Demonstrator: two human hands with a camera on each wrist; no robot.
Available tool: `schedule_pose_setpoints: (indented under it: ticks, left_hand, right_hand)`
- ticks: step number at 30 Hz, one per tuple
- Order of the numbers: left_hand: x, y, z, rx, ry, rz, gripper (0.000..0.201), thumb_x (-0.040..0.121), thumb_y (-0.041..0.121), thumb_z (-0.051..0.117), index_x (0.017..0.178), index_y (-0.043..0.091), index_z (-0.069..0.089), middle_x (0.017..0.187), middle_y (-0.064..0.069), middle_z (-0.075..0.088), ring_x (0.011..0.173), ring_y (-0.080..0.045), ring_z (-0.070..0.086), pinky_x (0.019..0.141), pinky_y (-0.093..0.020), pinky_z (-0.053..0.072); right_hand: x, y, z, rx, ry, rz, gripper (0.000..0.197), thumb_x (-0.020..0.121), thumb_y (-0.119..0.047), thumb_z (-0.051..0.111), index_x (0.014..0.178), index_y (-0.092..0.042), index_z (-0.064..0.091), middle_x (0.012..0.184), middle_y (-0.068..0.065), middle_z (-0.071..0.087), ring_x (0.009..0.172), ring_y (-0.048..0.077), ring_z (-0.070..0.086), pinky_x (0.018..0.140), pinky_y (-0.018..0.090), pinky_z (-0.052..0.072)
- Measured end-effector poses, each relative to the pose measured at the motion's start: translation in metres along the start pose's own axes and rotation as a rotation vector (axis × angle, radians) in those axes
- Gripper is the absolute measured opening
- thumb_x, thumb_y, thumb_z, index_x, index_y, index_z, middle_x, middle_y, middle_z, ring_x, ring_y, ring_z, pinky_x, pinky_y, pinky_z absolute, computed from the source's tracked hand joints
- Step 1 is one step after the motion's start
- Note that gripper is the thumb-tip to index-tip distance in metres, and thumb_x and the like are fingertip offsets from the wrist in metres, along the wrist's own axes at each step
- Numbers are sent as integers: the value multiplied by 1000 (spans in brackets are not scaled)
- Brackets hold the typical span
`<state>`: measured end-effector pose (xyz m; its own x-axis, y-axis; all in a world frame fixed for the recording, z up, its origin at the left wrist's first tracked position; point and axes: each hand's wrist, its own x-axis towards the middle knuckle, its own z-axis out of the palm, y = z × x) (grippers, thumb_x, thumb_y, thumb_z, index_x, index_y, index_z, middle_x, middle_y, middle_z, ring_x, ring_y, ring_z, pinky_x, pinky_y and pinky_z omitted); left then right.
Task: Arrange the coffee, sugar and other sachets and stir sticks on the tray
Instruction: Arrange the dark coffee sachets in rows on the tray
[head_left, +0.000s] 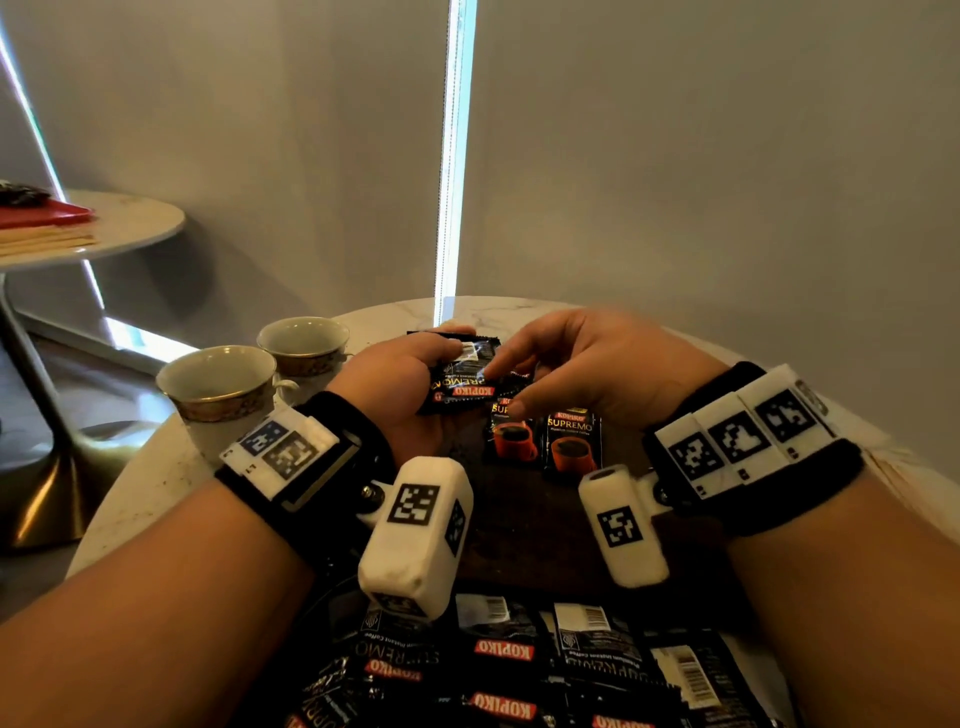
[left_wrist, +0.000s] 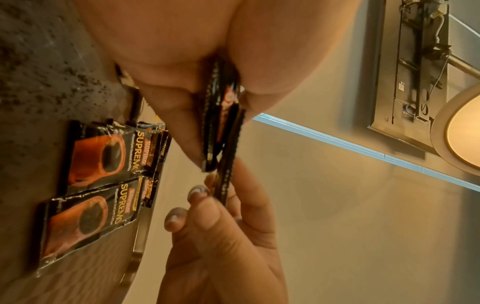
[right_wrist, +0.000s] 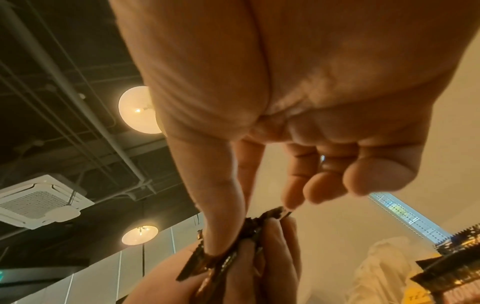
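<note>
Left hand fingers clasp stacked coffee sachets; right hand fingers pinch one.

black wristbands, white tagged camera blocks

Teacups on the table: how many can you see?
2. One teacup stands at the table's left edge; the second teacup sits just behind it, farther from the person. None looks hidden.

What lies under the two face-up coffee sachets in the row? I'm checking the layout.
The two sachets lie side by side on the dark wooden tray. More sachet edges poke out beneath them; how many is hidden.
</note>
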<state>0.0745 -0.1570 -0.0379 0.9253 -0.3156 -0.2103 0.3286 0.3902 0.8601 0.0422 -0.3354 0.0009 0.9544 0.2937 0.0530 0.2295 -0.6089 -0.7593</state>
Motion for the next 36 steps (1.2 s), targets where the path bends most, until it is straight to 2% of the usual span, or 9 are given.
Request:
schedule_pose_setpoints:
  ticks: [4, 8, 10, 15, 18, 20, 24, 32, 36]
  left_hand:
    - [0, -3, 3, 9, 29, -5, 24, 103, 6, 41, 108, 12, 64, 109, -22, 68, 79, -30, 69, 50, -32, 59]
    - [-1, -3, 3, 31, 52, -30, 21, 103, 6, 43, 97, 10, 62, 99, -21, 67, 78, -30, 67, 56, -36, 60]
    - [0, -3, 2, 32, 56, -39, 20, 102, 7, 43, 98, 10, 63, 101, -22, 68, 80, -31, 68, 64, -38, 59]
    - [4, -6, -2, 34, 33, -86, 24, 101, 15, 48, 118, 10, 65, 114, -20, 68, 84, -31, 68, 66, -39, 58]
    - [3, -4, -3, 15, 15, -136, 32, 100, 35, 51, 110, 7, 63, 89, -13, 63, 67, -26, 63, 56, -33, 57]
    - [5, -1, -5, -16, 27, -158, 31, 98, 40, 48, 102, 11, 60, 80, -9, 56, 62, -23, 56, 57, -32, 52]
    - [11, 2, -11, 12, 96, -169, 32, 94, 36, 44, 106, 11, 61, 77, -5, 51, 64, -19, 50, 64, -36, 42]
    - [8, 0, -7, 126, 146, -106, 25, 87, 17, 47, 105, 12, 63, 80, -3, 41, 62, -15, 40, 58, -29, 35]
    - [11, -3, -7, 142, 121, -85, 27, 88, 8, 37, 101, 10, 60, 76, -4, 45, 63, -16, 44, 64, -33, 40]
  right_hand:
    - [-1, -3, 3, -16, 51, -22, 17, 72, -10, 84, 81, -24, 80, 74, -5, 73, 80, 18, 68, 92, 47, 55]
    - [-2, -2, 0, -17, 56, -38, 15, 72, -13, 84, 77, -26, 79, 75, -6, 74, 79, 10, 68, 86, 37, 54]
    - [-1, 0, 0, -16, 67, -42, 16, 71, -14, 85, 76, -28, 79, 76, -5, 74, 81, 12, 69, 87, 39, 55]
    - [0, 3, 1, -3, 105, -73, 13, 71, -15, 85, 72, -26, 78, 80, 1, 75, 88, 24, 71, 93, 53, 54]
    - [1, 6, 0, 163, 184, -109, 13, 71, -14, 83, 70, -23, 75, 81, 7, 74, 86, 31, 71, 87, 50, 57]
    - [7, 12, -3, 253, 283, -107, 13, 78, -10, 78, 74, -20, 71, 79, 5, 73, 73, 25, 69, 72, 41, 57]
    - [20, 32, -4, 402, 429, 24, 13, 84, -1, 70, 84, -13, 66, 80, 6, 72, 72, 21, 66, 49, 25, 47]
    - [25, 54, 2, 441, 362, 292, 8, 86, -1, 68, 89, -9, 68, 78, 7, 71, 57, 13, 60, 46, 26, 42]
    - [23, 55, 7, 468, 341, 371, 8, 87, 2, 67, 89, -6, 68, 75, 9, 69, 55, 14, 60, 46, 25, 46]
